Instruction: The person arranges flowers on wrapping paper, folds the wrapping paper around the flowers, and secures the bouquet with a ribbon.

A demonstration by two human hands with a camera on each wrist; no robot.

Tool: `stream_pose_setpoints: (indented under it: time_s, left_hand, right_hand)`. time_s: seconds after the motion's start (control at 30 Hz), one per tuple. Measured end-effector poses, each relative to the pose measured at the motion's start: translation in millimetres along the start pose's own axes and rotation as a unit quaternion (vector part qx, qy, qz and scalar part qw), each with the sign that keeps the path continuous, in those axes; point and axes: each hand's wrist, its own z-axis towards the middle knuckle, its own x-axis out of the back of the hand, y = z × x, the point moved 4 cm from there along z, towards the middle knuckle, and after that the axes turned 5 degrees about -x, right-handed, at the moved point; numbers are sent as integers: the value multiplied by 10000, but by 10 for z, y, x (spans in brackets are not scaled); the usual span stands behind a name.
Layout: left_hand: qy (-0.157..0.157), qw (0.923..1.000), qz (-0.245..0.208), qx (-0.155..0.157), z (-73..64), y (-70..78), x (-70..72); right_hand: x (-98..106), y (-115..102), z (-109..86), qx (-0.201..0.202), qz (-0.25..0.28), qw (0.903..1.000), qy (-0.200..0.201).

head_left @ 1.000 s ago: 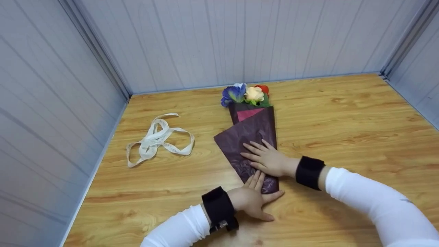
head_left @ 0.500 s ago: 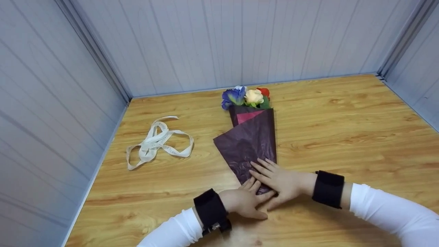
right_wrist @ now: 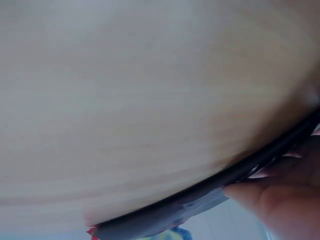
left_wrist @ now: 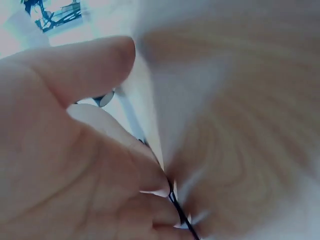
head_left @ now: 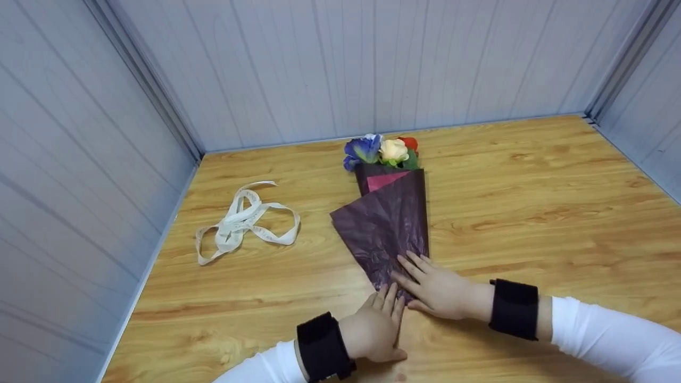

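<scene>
While both your hands lie at the near end of the dark purple wrapping paper (head_left: 391, 223), a loosely looped white ribbon (head_left: 233, 226) rests beyond your left hand (head_left: 372, 331) and off to its left, well apart from it; that left hand, a black band (head_left: 323, 347) round its wrist, has its fingers extended, the tips touching the paper's narrow end, the thumb held apart, and nothing in its grasp; the paper runs away from your fingertips, its loose corner pointing left, with a pink patch (head_left: 384, 181) showing near the far end; past that, farthest from your hands, a blue flower (head_left: 363, 150), a cream flower (head_left: 393, 151) and a red flower (head_left: 409, 143) emerge in a row; your right hand (head_left: 446, 292), also banded in black, rests with its fingers spread on the paper's near right part, just beside your left fingertips, gripping nothing; the wooden table (head_left: 537, 213) stretches out to its right.
</scene>
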Motion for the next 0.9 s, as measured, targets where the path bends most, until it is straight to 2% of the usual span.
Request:
stream_pose_setpoints:
  time_s: [0.1, 0.27, 0.57, 0.7, 0.9]
  left_hand:
    - [-62, 9999, 123, 94, 14, 25, -21]
    - [-153, 9997, 14, 164, 51, 23, -7]
    - [-15, 9997, -194, 160, 184, -63, 81]
    - [96, 9988, -458, 170, 291, -130, 87]
    - [375, 9968, -703, 79, 558, -214, 97]
  right_hand:
    - [1, -46, -3, -36, -80, 10000, 8]
    - [25, -67, 0, -141, -34, 9999, 87]
    - [40, 106, 1, -406, 353, 9984, 189]
    - [30, 222, -1, -534, 634, 9963, 208]
    - [32, 400, -12, -833, 837, 9927, 243]
